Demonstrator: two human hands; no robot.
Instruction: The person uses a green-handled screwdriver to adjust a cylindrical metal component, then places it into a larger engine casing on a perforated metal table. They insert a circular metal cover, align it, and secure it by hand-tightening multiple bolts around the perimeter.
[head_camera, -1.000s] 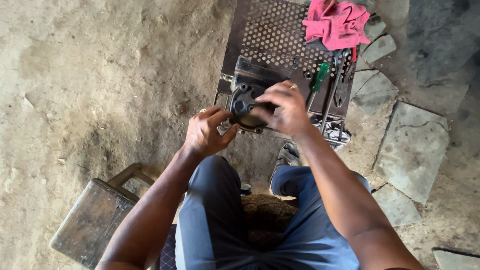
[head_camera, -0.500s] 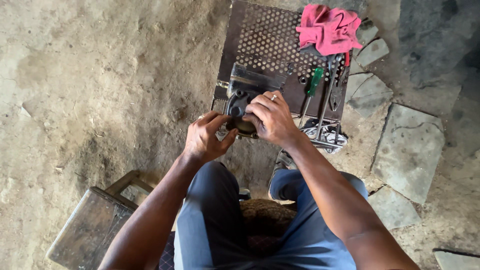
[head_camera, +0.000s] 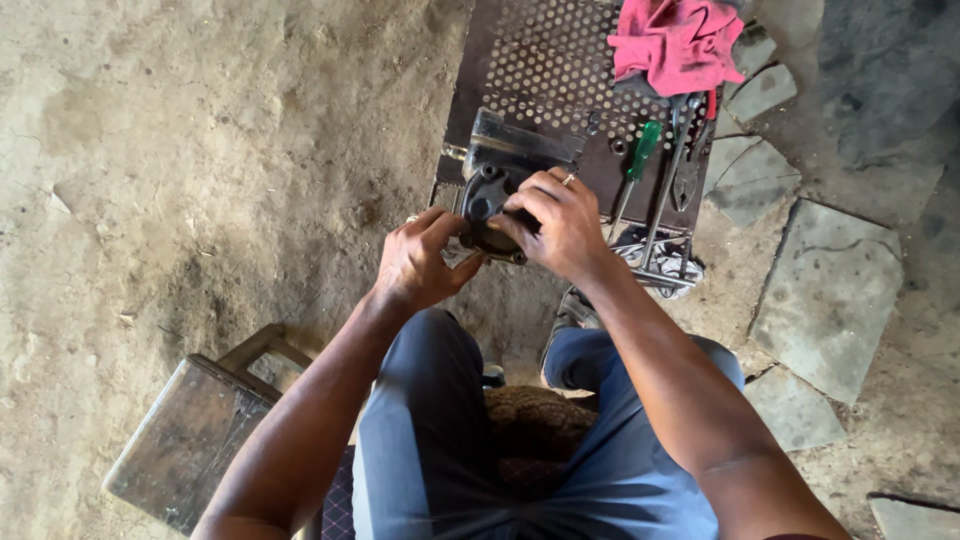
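A dark, round metal machine part (head_camera: 487, 200) is held above the near edge of a perforated metal plate (head_camera: 540, 60). My left hand (head_camera: 420, 262) grips its lower left side. My right hand (head_camera: 556, 222) wraps over its right side, fingers curled on top, with a ring on one finger. A dark angled metal block (head_camera: 520, 140) sits just behind the part on the plate.
A pink rag (head_camera: 676, 42), a green-handled screwdriver (head_camera: 634, 165) and long metal tools (head_camera: 672, 175) lie on the plate's right side. A small wooden stool (head_camera: 190, 430) stands at lower left. Flat stones (head_camera: 830, 290) lie on the dirt floor to the right.
Both hands with the part have drifted slightly down and toward me; the right hand has shifted its grip over the part's top.
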